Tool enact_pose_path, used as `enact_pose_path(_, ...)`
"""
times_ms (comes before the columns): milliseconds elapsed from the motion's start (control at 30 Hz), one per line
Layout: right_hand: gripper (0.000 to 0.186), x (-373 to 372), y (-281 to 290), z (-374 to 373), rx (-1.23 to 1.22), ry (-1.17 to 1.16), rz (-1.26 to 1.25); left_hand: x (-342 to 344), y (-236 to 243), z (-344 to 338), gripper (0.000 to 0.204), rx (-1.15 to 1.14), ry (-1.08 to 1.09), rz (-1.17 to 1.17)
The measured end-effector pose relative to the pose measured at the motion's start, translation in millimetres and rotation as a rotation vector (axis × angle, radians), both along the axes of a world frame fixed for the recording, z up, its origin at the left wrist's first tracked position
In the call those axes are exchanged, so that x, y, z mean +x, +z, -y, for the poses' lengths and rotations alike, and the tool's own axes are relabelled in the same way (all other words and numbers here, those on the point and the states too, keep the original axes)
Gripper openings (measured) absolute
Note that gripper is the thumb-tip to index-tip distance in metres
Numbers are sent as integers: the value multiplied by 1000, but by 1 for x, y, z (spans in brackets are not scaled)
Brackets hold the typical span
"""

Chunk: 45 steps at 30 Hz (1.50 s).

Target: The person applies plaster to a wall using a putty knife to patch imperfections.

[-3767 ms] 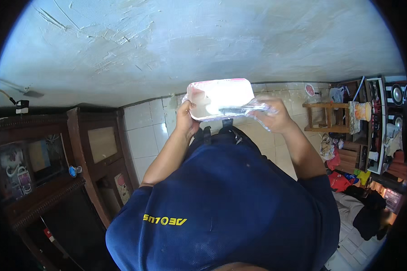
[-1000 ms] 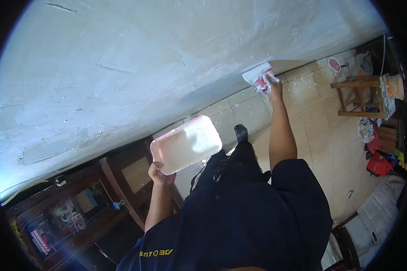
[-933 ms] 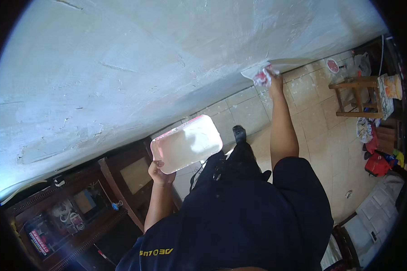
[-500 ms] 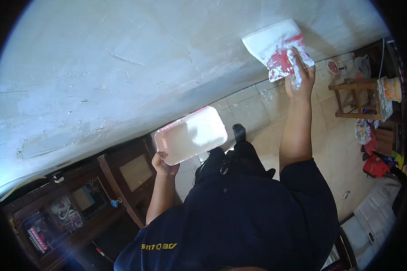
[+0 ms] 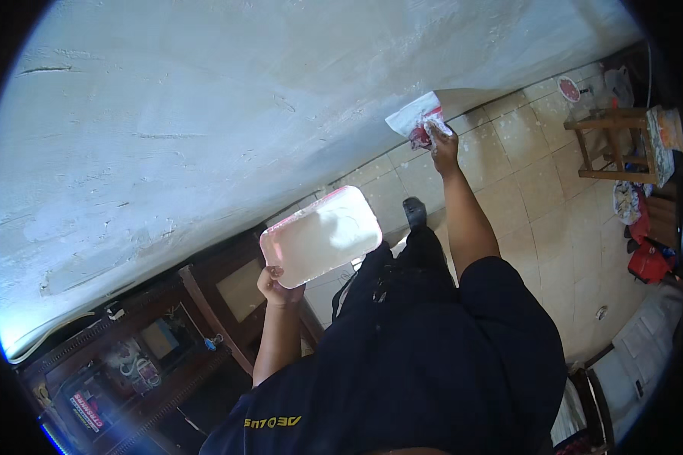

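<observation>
My left hand (image 5: pixel 278 287) grips the near left corner of a shallow pink tray (image 5: pixel 276 246), its thumb over the rim. A white, paste-like layer (image 5: pixel 326 236) coats the tray's inside. Farther off and to the right, my right hand (image 5: pixel 443 148) is closed on a wide, flat putty spreader (image 5: pixel 413 115), red and largely covered in white paste. White smears also mark my right fingers. The spreader's broad edge lies at the lower part of the grey-white plastered wall (image 5: pixel 205 114); whether it touches cannot be made out.
Dark wooden cabinets with glass doors (image 5: pixel 159 341) stand at the left along the wall. A tiled floor (image 5: pixel 501 189) with white spatters runs to the right. There stand a wooden stool (image 5: pixel 618 144) and a red bag (image 5: pixel 649 263). A round red-and-white object (image 5: pixel 568 89) lies near the wall.
My right hand has brought the spreader down and left, lower along the wall and farther from me. The left hand still holds the tray in nearly the same place. The view has shifted slightly.
</observation>
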State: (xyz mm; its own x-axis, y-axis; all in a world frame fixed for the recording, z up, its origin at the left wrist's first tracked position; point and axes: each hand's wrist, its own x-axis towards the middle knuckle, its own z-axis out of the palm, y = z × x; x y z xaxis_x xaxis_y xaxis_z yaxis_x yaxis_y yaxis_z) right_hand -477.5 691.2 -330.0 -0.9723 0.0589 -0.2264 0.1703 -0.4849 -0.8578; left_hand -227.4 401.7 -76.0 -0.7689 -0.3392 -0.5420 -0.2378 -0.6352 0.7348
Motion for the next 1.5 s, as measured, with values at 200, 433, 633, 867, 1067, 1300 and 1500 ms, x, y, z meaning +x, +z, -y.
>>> enact_pose_path(200,19,6,-8,-14,253,35,-61,5,-1,-2,63,26,-4,-38)
enact_pose_path(433,18,-35,115,9,570,-14,142,15,1,2,56,138,-36,-137)
enact_pose_path(633,14,-33,271,19,81,12,133,24,-7,10,67,98,-27,-132)
enact_pose_path(867,19,-3,340,2,-252,-121,-336,21,3,10,68,90,-10,-146)
enact_pose_path(1067,55,-28,175,11,802,-261,-890,26,5,9,71,41,34,-108)
enact_pose_path(1300,24,14,26,27,169,-158,26,34,4,13,69,62,66,-90)
enact_pose_path(1500,18,16,18,24,268,-155,34,37,-2,17,62,64,16,-51)
